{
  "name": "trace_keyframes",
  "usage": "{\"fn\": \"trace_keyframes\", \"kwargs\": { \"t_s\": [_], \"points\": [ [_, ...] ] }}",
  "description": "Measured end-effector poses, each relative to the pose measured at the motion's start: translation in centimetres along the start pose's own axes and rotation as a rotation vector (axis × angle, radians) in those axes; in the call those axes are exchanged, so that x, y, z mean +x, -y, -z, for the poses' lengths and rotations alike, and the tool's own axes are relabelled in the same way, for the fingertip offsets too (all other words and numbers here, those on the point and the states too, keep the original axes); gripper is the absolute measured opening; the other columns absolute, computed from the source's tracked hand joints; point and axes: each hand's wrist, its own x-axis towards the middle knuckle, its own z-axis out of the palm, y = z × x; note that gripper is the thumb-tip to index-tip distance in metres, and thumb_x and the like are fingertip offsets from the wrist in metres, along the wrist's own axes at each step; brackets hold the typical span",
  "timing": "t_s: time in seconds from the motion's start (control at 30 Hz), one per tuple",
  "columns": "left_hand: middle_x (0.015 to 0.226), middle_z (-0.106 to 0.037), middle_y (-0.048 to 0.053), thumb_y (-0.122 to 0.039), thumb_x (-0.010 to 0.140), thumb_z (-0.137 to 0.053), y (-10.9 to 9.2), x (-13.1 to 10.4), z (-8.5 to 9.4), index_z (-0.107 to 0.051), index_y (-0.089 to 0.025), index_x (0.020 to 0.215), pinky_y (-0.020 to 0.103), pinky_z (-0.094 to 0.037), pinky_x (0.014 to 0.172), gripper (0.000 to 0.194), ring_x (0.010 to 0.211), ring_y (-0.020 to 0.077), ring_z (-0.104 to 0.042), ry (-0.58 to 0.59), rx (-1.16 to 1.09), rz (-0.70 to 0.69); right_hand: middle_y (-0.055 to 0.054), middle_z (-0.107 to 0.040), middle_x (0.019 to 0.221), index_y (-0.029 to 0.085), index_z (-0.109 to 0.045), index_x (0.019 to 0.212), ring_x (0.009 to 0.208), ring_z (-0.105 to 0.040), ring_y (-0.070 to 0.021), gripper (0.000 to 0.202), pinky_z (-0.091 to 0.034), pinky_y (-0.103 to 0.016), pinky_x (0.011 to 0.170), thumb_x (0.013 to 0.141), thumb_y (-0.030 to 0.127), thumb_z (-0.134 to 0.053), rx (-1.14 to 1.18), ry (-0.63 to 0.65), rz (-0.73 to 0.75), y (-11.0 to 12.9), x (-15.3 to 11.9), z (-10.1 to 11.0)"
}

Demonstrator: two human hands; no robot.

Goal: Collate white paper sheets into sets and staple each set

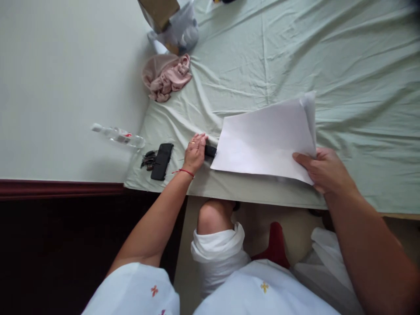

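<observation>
My right hand [328,168] grips the lower right corner of a small stack of white paper sheets [262,138], thumb on top. The stack is tilted, and its far right corner shows loose, separate edges. At the stack's left edge is a short black stapler-like tool [210,151], partly covered by the paper and by my fingers. My left hand [196,153] is closed around the tool's left end, its fingers bent and close together. How far the tool reaches under the paper is hidden.
Left of my left hand lie a black phone-like case [162,162] and a bunch of keys [149,160]. A clear bottle [120,136] lies by the wall. Farther back are a pink cloth [169,78], a plastic bag [185,30] and a cardboard box [162,13] on the pale green sheet [288,57].
</observation>
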Motion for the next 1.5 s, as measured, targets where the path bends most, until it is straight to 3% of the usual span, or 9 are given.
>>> {"fn": "trace_keyframes", "kwargs": {
  "t_s": [0.07, 0.27, 0.4, 0.57, 0.77, 0.93, 1.07, 1.5],
  "points": [
    [0.146, -0.067, 0.013, -0.058, 0.107, -0.030, 0.1, 0.1, 0.0, -0.073, -0.019, 0.124, 0.045, -0.029, 0.131, 0.061, 0.148, 0.0244, -0.050, 0.010, 0.012, 0.002, 0.002, -0.059, 0.058, 0.021, -0.065, 0.071, 0.052, -0.056, -0.0123, 0.013, -0.045, -0.022, 0.048, 0.075, 0.022, -0.077, 0.030, -0.033, -0.007, -0.2, 0.3, -0.5],
    [0.148, -0.066, 0.012, -0.061, 0.106, -0.030, 0.6, 0.4, 0.2, -0.072, -0.019, 0.128, 0.047, -0.026, 0.133, 0.063, 0.149, 0.0245, -0.050, 0.062, 0.031, -0.015, -0.003, -0.071, 0.072, 0.025, -0.068, 0.074, 0.061, -0.065, -0.0187, 0.017, -0.053, -0.029, 0.053, 0.069, 0.031, -0.083, 0.081, -0.039, 0.038, -0.7, 1.3, -1.0],
    [0.149, -0.064, 0.013, -0.060, 0.107, -0.032, 0.4, 0.5, 0.6, -0.071, -0.019, 0.130, 0.048, -0.027, 0.132, 0.062, 0.148, 0.0246, -0.050, 0.099, 0.042, -0.001, -0.003, -0.071, 0.072, 0.025, -0.069, 0.076, 0.061, -0.065, -0.0188, 0.015, -0.052, -0.028, 0.052, 0.067, 0.026, -0.081, 0.091, -0.066, 0.037, -0.9, 1.5, -0.8],
    [0.162, -0.053, 0.009, -0.045, 0.108, -0.035, -0.9, 1.4, 1.0, -0.066, -0.028, 0.142, 0.063, -0.016, 0.131, 0.048, 0.158, 0.0286, -0.036, 0.165, 0.190, 0.099, -0.001, -0.070, 0.071, 0.023, -0.068, 0.077, 0.059, -0.064, -0.0161, 0.009, -0.051, -0.026, 0.052, 0.070, 0.023, -0.075, 0.085, -0.076, 0.067, -1.0, 1.1, -0.9],
    [0.162, -0.053, 0.005, -0.036, 0.108, -0.037, -3.1, 2.2, 0.0, -0.065, -0.033, 0.143, 0.068, -0.009, 0.129, 0.046, 0.158, 0.0289, -0.035, 0.219, 0.283, 0.043, 0.001, -0.067, 0.065, 0.023, -0.069, 0.077, 0.056, -0.061, -0.0151, 0.006, -0.049, -0.025, 0.050, 0.072, 0.021, -0.072, 0.083, -0.104, 0.074, -0.6, 0.7, -1.1],
    [0.167, -0.045, 0.004, -0.035, 0.110, -0.029, -4.9, 1.7, 0.6, -0.056, -0.029, 0.153, 0.064, -0.011, 0.131, 0.051, 0.161, 0.0257, -0.029, 0.341, 0.377, 0.016, -0.001, -0.068, 0.066, 0.022, -0.070, 0.073, 0.050, -0.054, -0.0124, 0.003, -0.042, -0.023, 0.043, 0.074, 0.020, -0.071, 0.074, -0.125, 0.070, -0.8, 1.0, -1.2],
    [0.169, -0.042, 0.002, -0.036, 0.110, -0.023, -5.7, 1.5, 1.0, -0.051, -0.028, 0.156, 0.061, -0.011, 0.132, 0.054, 0.162, 0.0229, -0.027, 0.361, 0.412, 0.041, -0.001, -0.068, 0.067, 0.020, -0.073, 0.074, 0.056, -0.060, -0.0132, 0.004, -0.046, -0.022, 0.048, 0.074, 0.016, -0.072, 0.126, -0.126, 0.073, -1.3, 1.4, -1.2],
    [0.168, -0.043, 0.003, -0.036, 0.109, -0.021, -4.4, 2.2, 0.4, -0.052, -0.029, 0.156, 0.059, -0.010, 0.132, 0.056, 0.161, 0.0209, -0.028, 0.345, 0.348, 0.117, -0.001, -0.069, 0.068, 0.019, -0.071, 0.077, 0.057, -0.062, -0.0128, 0.003, -0.048, -0.022, 0.051, 0.077, 0.017, -0.072, 0.133, -0.088, 0.073, -1.5, 1.6, -1.1]
  ]
}}
